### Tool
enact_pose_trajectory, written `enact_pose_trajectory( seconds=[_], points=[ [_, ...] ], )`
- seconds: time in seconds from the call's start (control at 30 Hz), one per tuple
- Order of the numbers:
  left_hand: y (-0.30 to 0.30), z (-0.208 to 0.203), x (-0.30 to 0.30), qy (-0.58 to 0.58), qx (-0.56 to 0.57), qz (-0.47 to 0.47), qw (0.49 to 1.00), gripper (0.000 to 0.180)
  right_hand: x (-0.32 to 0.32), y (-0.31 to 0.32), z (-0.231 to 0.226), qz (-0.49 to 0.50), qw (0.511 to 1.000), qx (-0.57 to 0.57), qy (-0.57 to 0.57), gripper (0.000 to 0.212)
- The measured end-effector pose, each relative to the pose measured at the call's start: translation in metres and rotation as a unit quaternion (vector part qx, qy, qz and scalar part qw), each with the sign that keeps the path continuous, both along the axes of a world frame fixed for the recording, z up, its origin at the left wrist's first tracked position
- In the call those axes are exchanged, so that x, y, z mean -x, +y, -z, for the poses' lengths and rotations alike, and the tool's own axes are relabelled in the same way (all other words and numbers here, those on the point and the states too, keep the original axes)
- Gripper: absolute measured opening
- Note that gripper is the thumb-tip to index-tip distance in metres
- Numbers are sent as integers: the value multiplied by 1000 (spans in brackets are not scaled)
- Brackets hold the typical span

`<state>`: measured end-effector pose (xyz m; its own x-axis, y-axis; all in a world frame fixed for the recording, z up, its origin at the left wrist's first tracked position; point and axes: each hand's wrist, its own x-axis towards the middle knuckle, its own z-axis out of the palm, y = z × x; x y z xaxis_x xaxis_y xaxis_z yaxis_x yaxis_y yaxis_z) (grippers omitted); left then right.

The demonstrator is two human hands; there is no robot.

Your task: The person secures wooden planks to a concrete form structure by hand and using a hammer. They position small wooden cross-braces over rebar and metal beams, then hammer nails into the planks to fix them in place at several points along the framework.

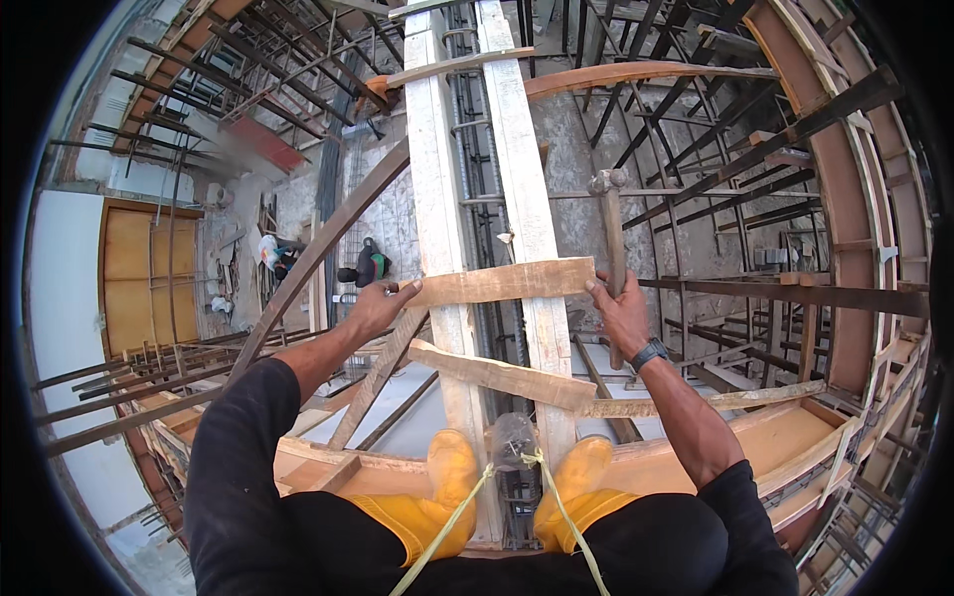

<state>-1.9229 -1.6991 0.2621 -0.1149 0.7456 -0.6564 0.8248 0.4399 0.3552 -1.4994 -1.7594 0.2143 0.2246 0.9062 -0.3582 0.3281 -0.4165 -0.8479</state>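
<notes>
A short wooden plank (507, 282) lies crosswise over two long whitish formwork boards (524, 164), which have steel reinforcing bars (477, 149) in the gap between them. My left hand (378, 306) pinches the plank's left end between thumb and fingers. At the right end, my right hand (626, 316) closes round the wooden handle of a hammer (612, 223), head up, while its thumb side touches the plank. Nearer to me, a second wooden plank (502, 375) rests slantwise across the same boards. A clear plastic bag (513, 437) with yellow-green strings hangs between my boots.
My yellow boots (452, 467) stand on the formwork. Far below is the floor, where two people (373, 263) crouch at the left. Dark poles (696, 119) fill the right side. A diagonal timber (323, 248) rises at the left; another crosspiece (462, 67) spans the boards farther off.
</notes>
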Motion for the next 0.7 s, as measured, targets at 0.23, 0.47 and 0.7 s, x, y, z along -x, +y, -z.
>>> enact_pose_trajectory(
  seconds=[0.23, 0.47, 0.7],
  points=[
    [-28, 30, 3, -69, -97, -108, 987, 60, 19, 11, 6, 82, 988, -35, 126, 34],
    [-31, 51, -7, -164, -149, -197, 955, 58, 19, 20, 3, 78, 983, -13, 168, 29],
    [-61, 43, -10, -212, -115, -212, 947, 61, 21, 2, -5, 63, 980, 23, 185, 29]
  ],
)
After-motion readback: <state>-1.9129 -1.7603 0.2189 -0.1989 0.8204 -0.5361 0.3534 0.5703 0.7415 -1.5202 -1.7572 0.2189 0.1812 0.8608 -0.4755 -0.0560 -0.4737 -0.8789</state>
